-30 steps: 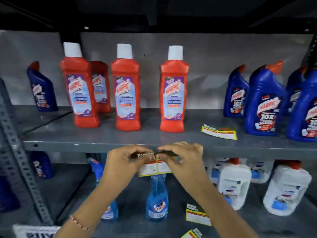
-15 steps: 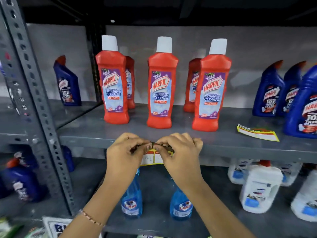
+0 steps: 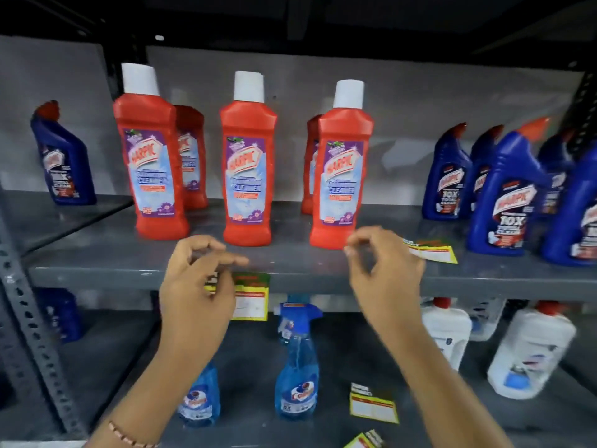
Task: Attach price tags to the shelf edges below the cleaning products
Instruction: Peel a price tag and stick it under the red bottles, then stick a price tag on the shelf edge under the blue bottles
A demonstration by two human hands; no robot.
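On the upper shelf (image 3: 97,253), from the left, stands one blue bottle (image 3: 64,163), then five red bottles, three in front (image 3: 248,163) and two behind, then at least four blue bottles (image 3: 504,195) at the right. One price tag (image 3: 250,297) hangs from the shelf edge (image 3: 307,279) below the middle red bottle, partly hidden by the left hand (image 3: 193,286). That hand's grip is spread and holds nothing, the forefinger pointing right. The right hand (image 3: 384,276) is also free, its thumb and forefinger curled near each other with nothing between them. A second tag (image 3: 433,252) lies flat on the upper shelf just right of it. On the lower shelf stand two spray bottles (image 3: 298,363), two loose tags (image 3: 373,405) and at least two white bottles (image 3: 529,350).
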